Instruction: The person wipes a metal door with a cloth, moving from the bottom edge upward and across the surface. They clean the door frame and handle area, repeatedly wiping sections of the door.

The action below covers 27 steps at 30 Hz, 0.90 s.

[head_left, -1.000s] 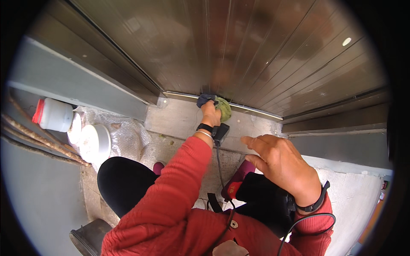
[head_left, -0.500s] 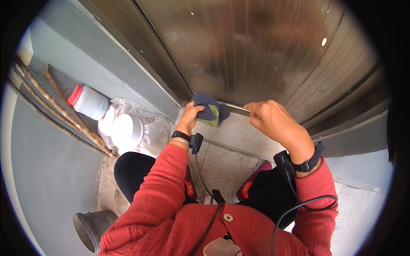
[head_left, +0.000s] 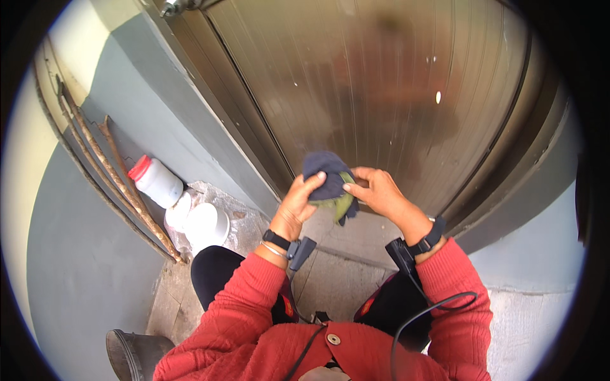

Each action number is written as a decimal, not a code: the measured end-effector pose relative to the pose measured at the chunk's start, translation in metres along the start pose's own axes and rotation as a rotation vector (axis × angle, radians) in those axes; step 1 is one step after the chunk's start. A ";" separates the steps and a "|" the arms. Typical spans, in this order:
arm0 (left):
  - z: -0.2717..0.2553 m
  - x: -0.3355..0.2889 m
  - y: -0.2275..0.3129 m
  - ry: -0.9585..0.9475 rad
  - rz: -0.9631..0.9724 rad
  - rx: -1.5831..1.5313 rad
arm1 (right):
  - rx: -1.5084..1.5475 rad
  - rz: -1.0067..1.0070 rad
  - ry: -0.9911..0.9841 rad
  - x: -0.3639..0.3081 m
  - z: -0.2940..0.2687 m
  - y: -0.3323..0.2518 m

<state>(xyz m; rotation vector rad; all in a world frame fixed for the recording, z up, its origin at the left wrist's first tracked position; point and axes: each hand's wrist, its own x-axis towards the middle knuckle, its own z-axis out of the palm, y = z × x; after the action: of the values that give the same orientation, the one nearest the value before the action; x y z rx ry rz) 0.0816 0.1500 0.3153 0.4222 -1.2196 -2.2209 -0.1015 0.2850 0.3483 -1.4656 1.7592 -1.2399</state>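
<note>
The blue-and-green cloth (head_left: 326, 176), at the foot of the door (head_left: 381, 95) one second ago, is now raised between your hands, mid-frame. Your right hand (head_left: 380, 192), formerly apart, pinches its right side. A metal fitting (head_left: 179, 6) has entered upper left; the red-lidded jar (head_left: 159, 183) appears farther right and lower.

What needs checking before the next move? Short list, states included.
1. Left hand gripping the blue-and-green cloth: ok, thumb on top.
2. Right hand on the cloth: ok, pinching its right side.
3. Cloth spread flat: not ok, bunched.
4. Cloth clear of the door: cannot tell, they overlap in view.
5. Left wrist strap around the wrist: ok.
</note>
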 end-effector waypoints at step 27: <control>0.098 0.110 0.271 0.521 1.544 1.167 | 0.203 0.095 0.215 -0.016 -0.008 -0.004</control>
<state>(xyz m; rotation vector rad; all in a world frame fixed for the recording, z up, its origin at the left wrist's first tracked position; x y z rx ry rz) 0.0320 0.0329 0.5965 0.2428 -1.5355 -0.0119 -0.1021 0.3029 0.3532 -1.1573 1.7558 -1.5233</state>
